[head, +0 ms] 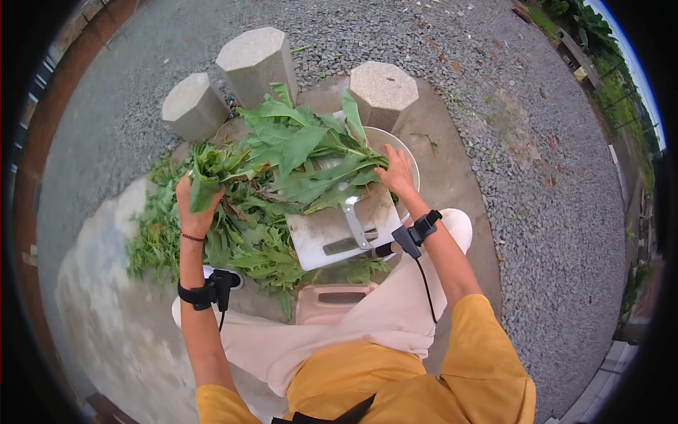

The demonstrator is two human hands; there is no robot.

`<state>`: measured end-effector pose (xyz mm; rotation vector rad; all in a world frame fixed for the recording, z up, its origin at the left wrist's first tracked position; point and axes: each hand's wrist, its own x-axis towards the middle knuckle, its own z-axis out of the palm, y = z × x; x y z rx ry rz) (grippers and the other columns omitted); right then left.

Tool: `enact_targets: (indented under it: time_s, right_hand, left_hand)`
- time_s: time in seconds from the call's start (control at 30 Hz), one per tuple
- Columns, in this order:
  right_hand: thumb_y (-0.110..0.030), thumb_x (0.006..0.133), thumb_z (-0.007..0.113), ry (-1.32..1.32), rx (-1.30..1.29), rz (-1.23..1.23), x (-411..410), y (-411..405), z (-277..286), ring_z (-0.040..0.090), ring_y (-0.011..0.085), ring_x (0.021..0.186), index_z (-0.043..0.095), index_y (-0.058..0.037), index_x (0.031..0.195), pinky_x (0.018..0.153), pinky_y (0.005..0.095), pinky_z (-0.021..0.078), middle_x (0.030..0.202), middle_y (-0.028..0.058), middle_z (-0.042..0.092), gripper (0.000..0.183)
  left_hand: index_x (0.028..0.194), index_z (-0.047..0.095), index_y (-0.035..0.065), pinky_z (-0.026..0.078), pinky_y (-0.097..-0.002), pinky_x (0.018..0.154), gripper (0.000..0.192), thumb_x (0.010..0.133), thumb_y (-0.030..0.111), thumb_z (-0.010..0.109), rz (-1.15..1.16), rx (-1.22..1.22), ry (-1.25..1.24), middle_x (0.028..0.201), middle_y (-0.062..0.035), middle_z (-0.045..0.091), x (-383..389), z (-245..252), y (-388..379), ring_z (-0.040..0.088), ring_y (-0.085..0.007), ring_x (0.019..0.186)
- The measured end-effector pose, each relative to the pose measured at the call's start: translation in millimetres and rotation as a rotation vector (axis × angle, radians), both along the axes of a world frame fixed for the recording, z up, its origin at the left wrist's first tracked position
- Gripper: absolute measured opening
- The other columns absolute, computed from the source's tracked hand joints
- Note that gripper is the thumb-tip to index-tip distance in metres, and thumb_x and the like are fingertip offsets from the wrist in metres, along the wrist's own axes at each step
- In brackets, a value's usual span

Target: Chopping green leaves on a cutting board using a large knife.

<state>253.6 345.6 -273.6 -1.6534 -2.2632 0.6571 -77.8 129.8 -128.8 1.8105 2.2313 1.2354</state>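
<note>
My left hand [200, 204] is closed around a bunch of leafy greens [212, 161] above the left side of the pile. At the right, my right hand [394, 168] grips the stem ends of long, broad green leaves [296, 139], which spread leftward over a white plastic cutting board [312, 244]. A knife with a metal handle [356, 222] lies on the board near its lower edge; its blade cannot be made out clearly. The board rests over a round white basin [417, 164], partly hidden by the leaves and my right hand.
A heap of mixed leafy greens [159, 228] covers the concrete at left. Three octagonal stone stools, left [193, 106], middle [257, 63] and right [382, 93], stand beyond the board. A pink plastic stool [312, 307] is between my legs. Gravel [545, 238] borders the concrete slab.
</note>
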Motion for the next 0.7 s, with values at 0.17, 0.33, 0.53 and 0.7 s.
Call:
enact_targets:
  time_s: [0.17,0.33,0.53,0.7]
  right_hand:
    - [-0.021,0.076,0.066,0.066,0.069,0.024,-1.3,13.8,-21.3,0.051,0.0376,0.102,0.046,-0.0085,0.123,0.086,0.0434,0.0427,0.113,0.0184,0.054,0.053]
    - [-0.023,0.078,0.064,0.261,0.007,0.090,-4.0,17.8,-10.0,0.058,0.0358,0.089,0.058,-0.0033,0.109,0.079,0.0419,0.0449,0.097,0.0207,0.062,0.037]
    - [-0.017,0.081,0.061,0.491,-0.157,0.194,-25.6,-6.1,89.3,0.059,0.0340,0.082,0.060,0.0024,0.099,0.071,0.0403,0.0449,0.087,0.0202,0.062,0.027]
    - [-0.013,0.081,0.060,0.448,0.151,0.466,-33.0,-30.7,132.2,0.057,0.0360,0.079,0.059,0.0037,0.097,0.068,0.0406,0.0439,0.085,0.0200,0.060,0.023]
  left_hand:
    - [0.088,0.059,0.0015,0.045,-0.0277,0.068,0.024,0.066,-0.002,0.068,-0.081,-0.069,0.050,0.080,-0.0055,0.061,12.6,-4.1,10.2,0.056,-0.0172,0.071]
    - [0.087,0.058,0.0019,0.045,-0.0260,0.064,0.026,0.064,-0.003,0.067,-0.139,-0.082,-0.275,0.078,-0.0066,0.060,28.1,-19.1,7.7,0.052,-0.0129,0.068]
    - [0.092,0.058,0.0006,0.045,-0.0281,0.063,0.032,0.062,0.002,0.069,-0.140,-0.091,-0.072,0.079,-0.0129,0.061,26.7,-28.3,1.8,0.059,-0.0262,0.068]
    - [0.099,0.057,0.0023,0.045,-0.0342,0.066,0.042,0.058,-0.001,0.067,-0.162,-0.103,0.036,0.081,-0.0144,0.057,40.4,-10.6,-0.1,0.055,-0.0336,0.076]
